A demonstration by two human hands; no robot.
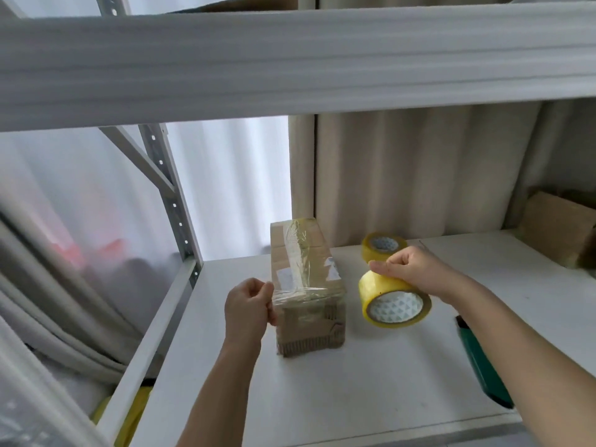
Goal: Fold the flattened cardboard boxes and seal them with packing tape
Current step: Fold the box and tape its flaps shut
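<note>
Right now, nearest the camera, two bare forearms reach in over the white shelf (322,398), and a dark green object (483,366) lies at its right edge, partly under the right arm. Left hand (248,306) sits just beside the near-left corner of the cardboard box (306,291), fingers curled, thumb and forefinger pinching the free end of a clear tape strip (306,293) that runs across the box's near end. Right hand (414,269) is curled over the top of the yellow packing tape roll (395,301), gripping it just off the box's right side, the roll tipped so its white patterned core faces us. So the strip spans left to right, crosswise, while the box's long axis runs away from us toward the back of the shelf. That's the relation to watch: the roll lies to the right of the box, the pinched end to the left, and the tape looks set to be pulled down around the near end. The left hand is the nearer one to the box; whether it touches the cardboard I can't tell. Lengthwise tape already shines along the top. Farther back, a second tape roll (383,246) rests behind the right hand, and more brown cardboard (561,227) sits at the far right against the curtain.
</note>
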